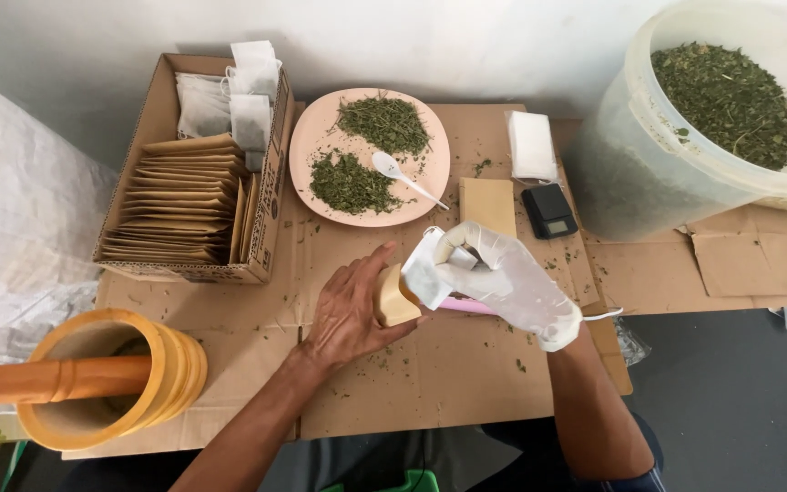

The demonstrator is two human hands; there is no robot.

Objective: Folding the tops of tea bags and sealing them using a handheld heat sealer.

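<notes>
**A:** So what were the hands up to in that shot?

**B:** The bare left hand [350, 314] was curled around a small tan paper envelope [395, 299], pinching it and tilting its mouth toward the other hand, I'd guess to keep it open and steady. The gloved right hand [505, 276] was closed on a white filter tea bag [427, 269], its end right at the envelope's opening. There was a pink thing [466, 306] under the glove, couldn't tell what it was.

**A:** And all the stuff around?

**B:** All on a surface covered with flattened brown cardboard [466, 383]. A pink round plate [371, 155] with two heaps of dried green leaves and a white plastic spoon [403, 176] sat just behind the hands, within easy reach. Beside it were a stack of white bags [532, 146], a spare tan envelope [488, 205] and a small black pocket scale [549, 210]. On the left, an open cardboard box [195, 173] held rows of envelopes, with filled bags at the back. A big translucent plastic bucket of dried leaves [721, 100] was far right, and a yellow wooden mortar with its pestle [111, 378] near left.
</notes>
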